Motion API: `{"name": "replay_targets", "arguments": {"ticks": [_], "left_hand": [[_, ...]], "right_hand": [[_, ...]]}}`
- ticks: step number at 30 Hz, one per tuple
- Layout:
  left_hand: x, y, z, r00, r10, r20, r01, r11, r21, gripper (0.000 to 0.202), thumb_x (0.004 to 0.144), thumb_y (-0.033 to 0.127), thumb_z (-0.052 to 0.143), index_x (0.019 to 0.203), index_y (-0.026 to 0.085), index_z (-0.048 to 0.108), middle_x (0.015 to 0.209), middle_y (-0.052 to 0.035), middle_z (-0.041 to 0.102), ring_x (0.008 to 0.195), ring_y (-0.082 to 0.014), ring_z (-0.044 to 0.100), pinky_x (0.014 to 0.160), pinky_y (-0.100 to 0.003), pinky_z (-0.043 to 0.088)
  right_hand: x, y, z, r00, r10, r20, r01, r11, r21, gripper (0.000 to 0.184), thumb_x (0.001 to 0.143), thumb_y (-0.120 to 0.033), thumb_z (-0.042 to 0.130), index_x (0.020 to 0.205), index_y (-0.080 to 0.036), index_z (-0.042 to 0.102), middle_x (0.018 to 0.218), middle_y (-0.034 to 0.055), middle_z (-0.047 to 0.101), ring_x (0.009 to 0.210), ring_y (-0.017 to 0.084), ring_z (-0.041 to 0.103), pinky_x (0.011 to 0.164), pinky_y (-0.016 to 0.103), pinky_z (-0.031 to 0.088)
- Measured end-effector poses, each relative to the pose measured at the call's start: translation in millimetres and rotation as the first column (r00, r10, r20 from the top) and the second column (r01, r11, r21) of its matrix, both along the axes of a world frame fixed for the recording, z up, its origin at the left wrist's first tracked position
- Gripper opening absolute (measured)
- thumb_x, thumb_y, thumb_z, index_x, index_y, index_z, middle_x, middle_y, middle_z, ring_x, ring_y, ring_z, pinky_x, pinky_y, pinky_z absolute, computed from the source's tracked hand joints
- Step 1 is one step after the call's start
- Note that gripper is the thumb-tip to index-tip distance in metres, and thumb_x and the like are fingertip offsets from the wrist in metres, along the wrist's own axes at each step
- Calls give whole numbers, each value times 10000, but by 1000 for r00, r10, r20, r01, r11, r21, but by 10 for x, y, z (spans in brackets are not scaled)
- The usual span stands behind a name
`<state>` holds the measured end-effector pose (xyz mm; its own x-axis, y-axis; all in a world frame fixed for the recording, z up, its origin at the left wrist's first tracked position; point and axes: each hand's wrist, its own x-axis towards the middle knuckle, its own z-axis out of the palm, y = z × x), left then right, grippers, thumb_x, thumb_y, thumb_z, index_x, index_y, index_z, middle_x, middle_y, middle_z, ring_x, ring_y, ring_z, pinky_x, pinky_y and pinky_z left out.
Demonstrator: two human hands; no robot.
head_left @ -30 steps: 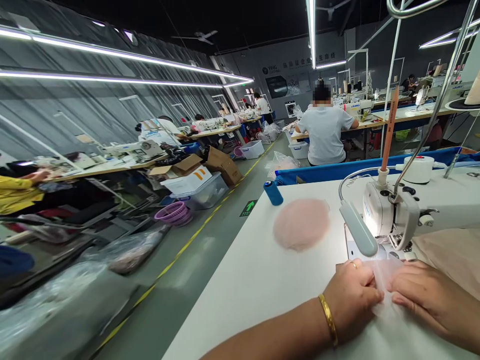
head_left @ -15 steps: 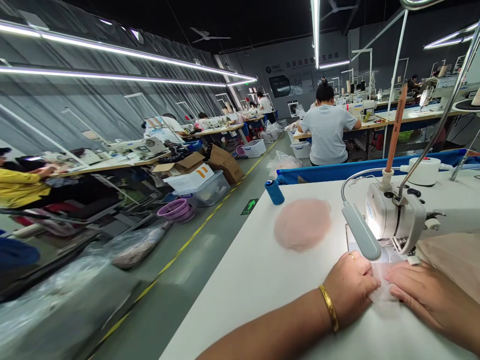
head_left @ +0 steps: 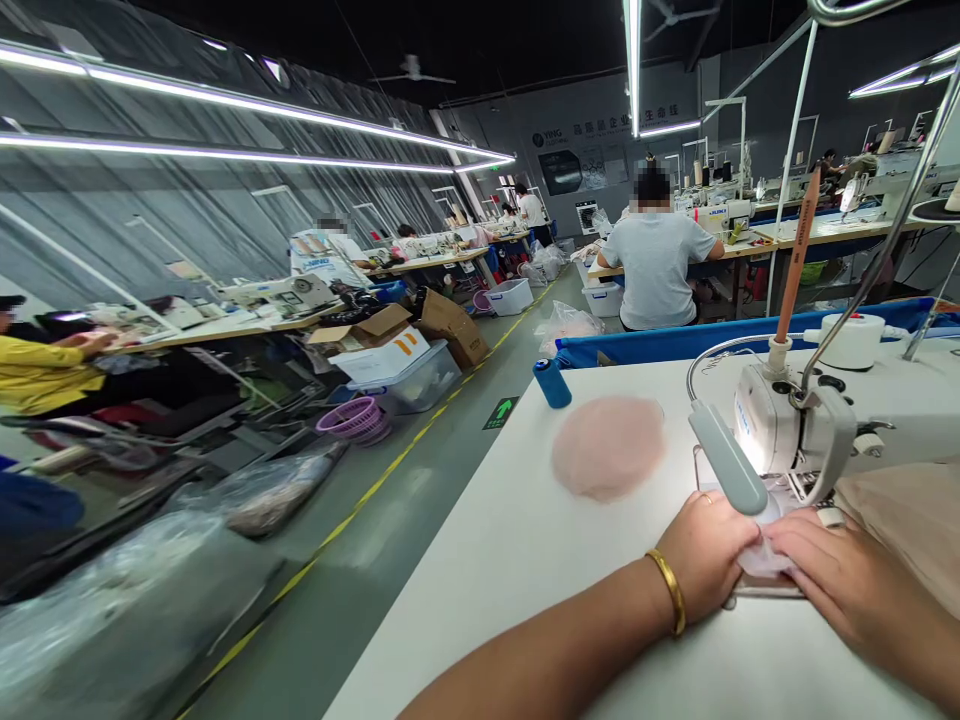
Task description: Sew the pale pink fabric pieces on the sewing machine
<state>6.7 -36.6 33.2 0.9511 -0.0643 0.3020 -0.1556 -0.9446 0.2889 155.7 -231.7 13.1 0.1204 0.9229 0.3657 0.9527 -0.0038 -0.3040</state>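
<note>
Two hands, left hand (head_left: 701, 560) and right hand (head_left: 829, 575), are pressed flat on a sheer fabric piece (head_left: 763, 560) under the sewing machine (head_left: 787, 435), near the table's (head_left: 525, 560) right edge. Thin, limp, slippery handling is judged; edges are best pinched.

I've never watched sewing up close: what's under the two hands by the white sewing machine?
A small piece of pale, thin fabric lies under the left hand and right hand, on the white table at the white sewing machine. The needle is hidden behind the machine's grey lamp.
</note>
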Motion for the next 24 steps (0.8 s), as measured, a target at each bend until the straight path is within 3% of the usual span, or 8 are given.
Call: {"name": "replay_targets", "arguments": {"ticks": [3, 8, 12, 17, 20, 24], "left_hand": [[34, 21, 24, 1000, 13, 24, -10, 995, -95, 198, 932, 111, 594, 1064, 194, 717, 990, -55, 728, 905, -201, 656, 837, -300, 519], [92, 57, 77, 1000, 9, 12, -7, 989, -151, 256, 981, 123, 519, 966, 213, 758, 976, -34, 733, 888, -191, 653, 859, -305, 525], [71, 56, 106, 1000, 1, -4, -2, 991, -133, 273, 947, 128, 532, 957, 222, 788, 955, -38, 727, 914, -202, 642, 869, -317, 516], [-98, -19, 65, 998, -49, 34, 48, 999, 24, 143, 853, 150, 692, 941, 213, 786, 1050, -41, 739, 927, -204, 641, 826, -344, 470], [-184, -62, 12, 993, -103, 58, 98, 991, 89, 88, 930, 150, 670, 940, 195, 744, 1046, -10, 770, 941, -176, 659, 850, -353, 453], [-189, -52, -31, 991, -130, 44, 124, 984, 125, 47, 962, 179, 673, 966, 199, 715, 1020, 4, 773, 913, -151, 669, 833, -344, 459]], "right_hand": [[-5, 48, 1, 986, -108, -126, 115, 992, 46, 338, 1105, -328, 381, 1176, -308, 710, 1071, 56, 772, 956, 256, 725, 803, 387, 583], [8, 105, 58, 930, -231, -287, 244, 970, 8, 400, 1121, -474, 363, 1109, -306, 727, 1036, 48, 767, 1009, 269, 723, 867, 405, 594], [-7, 86, 100, 944, -158, -288, 162, 987, -10, 403, 1132, -439, 339, 1097, -300, 715, 994, 47, 758, 949, 257, 711, 816, 386, 577], [-47, -33, 132, 985, 69, -157, -92, 985, -145, 341, 1129, -382, 388, 941, -268, 649, 930, 36, 700, 859, 240, 639, 783, 394, 507], [-57, -80, 153, 993, 77, -87, -94, 974, -205, 287, 1110, -432, 466, 953, -260, 634, 959, 39, 690, 874, 245, 617, 785, 399, 479], [-48, -79, 151, 997, 80, -14, -81, 979, -188, 302, 1105, -432, 468, 926, -253, 632, 915, 40, 690, 824, 245, 607, 751, 397, 457]]}}
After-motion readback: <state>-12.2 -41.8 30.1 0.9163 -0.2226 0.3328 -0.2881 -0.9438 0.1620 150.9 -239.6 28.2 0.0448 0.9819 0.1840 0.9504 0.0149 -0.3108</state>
